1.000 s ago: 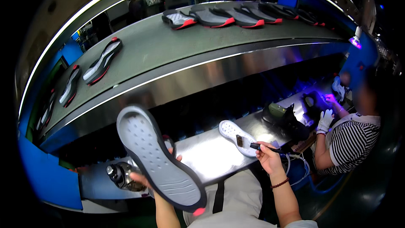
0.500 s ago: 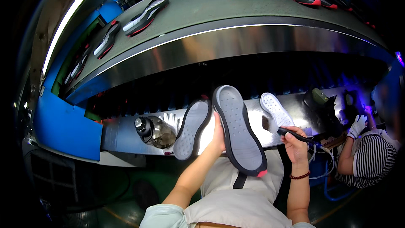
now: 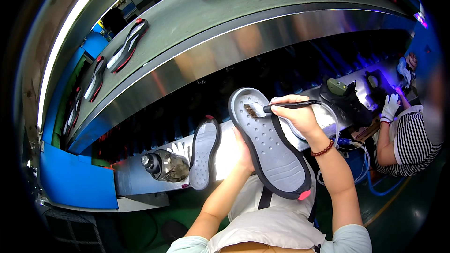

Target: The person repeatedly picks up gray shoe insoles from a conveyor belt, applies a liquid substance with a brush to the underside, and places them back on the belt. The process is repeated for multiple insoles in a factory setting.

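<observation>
Grey sole (image 3: 276,153) under brush (image 3: 268,109) — carton (image 3: 364,134) print illegible

Our left hand (image 3: 243,153) holds a black-rimmed grey sole (image 3: 274,152), red tip (image 3: 304,195) towards us; our right hand (image 3: 299,116) grips a dark-handled brush (image 3: 269,108), bristles (image 3: 250,110) at the sole's far end; we note a second sole (image 3: 204,155) beside a bottle (image 3: 171,165) on the metal bench (image 3: 227,149)

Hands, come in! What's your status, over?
Left hand holding gray sole. Right hand gripping brush, bristles over sole's far end. Second sole, bottle aside, left; not blocking.
</observation>
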`<action>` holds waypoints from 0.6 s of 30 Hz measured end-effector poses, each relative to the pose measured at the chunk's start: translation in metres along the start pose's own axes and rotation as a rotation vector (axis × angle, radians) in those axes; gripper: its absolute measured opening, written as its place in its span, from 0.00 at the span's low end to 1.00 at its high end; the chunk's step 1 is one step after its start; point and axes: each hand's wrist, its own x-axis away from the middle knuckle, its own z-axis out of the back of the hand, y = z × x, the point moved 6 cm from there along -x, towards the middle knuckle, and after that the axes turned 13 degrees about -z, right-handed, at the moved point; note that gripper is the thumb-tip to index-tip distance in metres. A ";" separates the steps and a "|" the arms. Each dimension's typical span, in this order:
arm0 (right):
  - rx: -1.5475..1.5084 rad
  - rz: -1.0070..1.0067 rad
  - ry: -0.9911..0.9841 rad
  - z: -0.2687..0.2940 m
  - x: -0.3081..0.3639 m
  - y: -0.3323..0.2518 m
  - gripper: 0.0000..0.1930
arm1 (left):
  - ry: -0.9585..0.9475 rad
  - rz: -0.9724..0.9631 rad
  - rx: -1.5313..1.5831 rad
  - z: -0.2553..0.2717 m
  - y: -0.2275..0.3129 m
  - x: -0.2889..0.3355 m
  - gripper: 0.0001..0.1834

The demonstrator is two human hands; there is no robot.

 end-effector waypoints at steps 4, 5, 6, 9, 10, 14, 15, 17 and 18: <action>0.503 0.389 0.069 -0.032 0.022 -0.011 0.07 | 0.102 0.043 -0.042 0.012 -0.009 -0.004 0.49; 0.592 0.433 0.055 -0.038 0.033 -0.006 0.08 | 0.180 0.018 -0.088 0.023 -0.005 -0.004 0.48; 0.669 0.533 0.026 -0.045 0.047 -0.001 0.09 | 0.201 -0.005 -0.105 0.031 0.000 -0.006 0.48; 0.707 0.381 -0.185 -0.044 0.085 0.026 0.07 | 0.243 -0.168 -0.114 0.055 0.029 -0.005 0.46; 0.699 0.251 -0.279 -0.041 0.091 0.035 0.07 | 0.287 -0.173 -0.114 0.062 0.035 -0.004 0.46; 0.451 0.023 -0.325 -0.020 0.074 0.022 0.09 | 0.235 -0.134 -0.116 0.054 0.032 0.003 0.45; 0.327 -0.051 -0.219 -0.013 0.060 0.014 0.08 | 0.223 -0.112 -0.105 0.047 0.026 0.003 0.46; 0.157 0.011 -0.094 -0.009 0.037 -0.010 0.08 | 0.147 -0.084 -0.070 0.028 0.015 0.003 0.46; 0.099 0.136 -0.050 -0.010 0.032 -0.025 0.08 | 0.142 -0.074 -0.038 0.021 0.011 0.003 0.45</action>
